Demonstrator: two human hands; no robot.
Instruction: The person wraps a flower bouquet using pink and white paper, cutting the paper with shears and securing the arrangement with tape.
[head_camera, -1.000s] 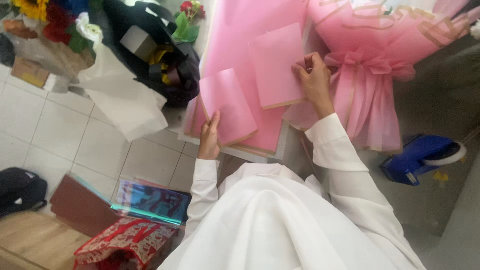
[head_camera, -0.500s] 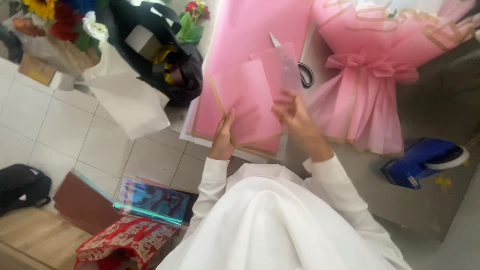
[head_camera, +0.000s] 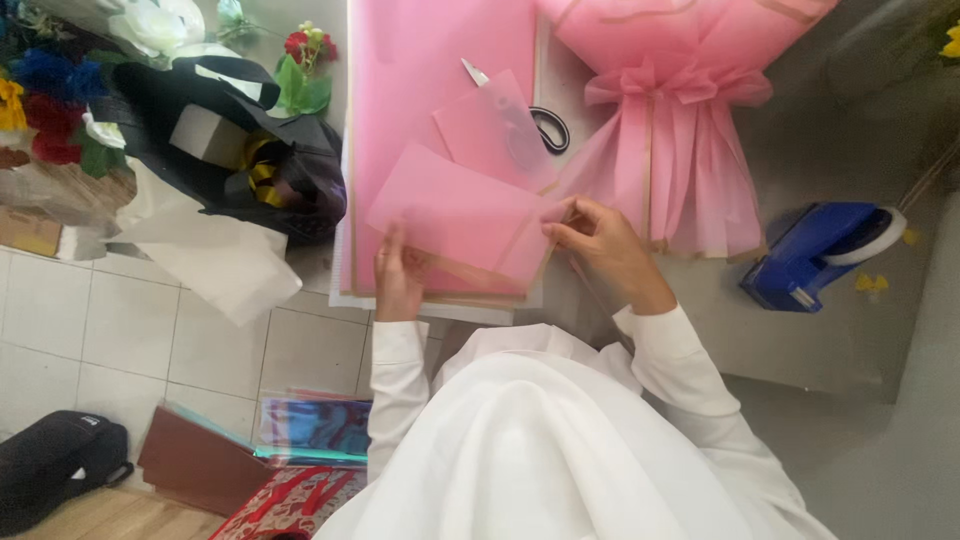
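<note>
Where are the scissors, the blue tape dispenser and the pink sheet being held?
scissors (head_camera: 549, 129), head view, on the dark handle loop.
blue tape dispenser (head_camera: 806, 256), head view, on its blue body.
pink sheet (head_camera: 460, 215), head view, on its middle.

Two hands, left (head_camera: 400, 275) and right (head_camera: 600, 245), at six o'clock, two loose pink sheets (head_camera: 455, 215) over one pink stack (head_camera: 430, 60) at twelve, one scissors (head_camera: 545, 125), one pink bouquet (head_camera: 680, 150) at one, one blue tape dispenser (head_camera: 815, 255) at three, two black bags (head_camera: 270, 150) at ten and eight.
</note>
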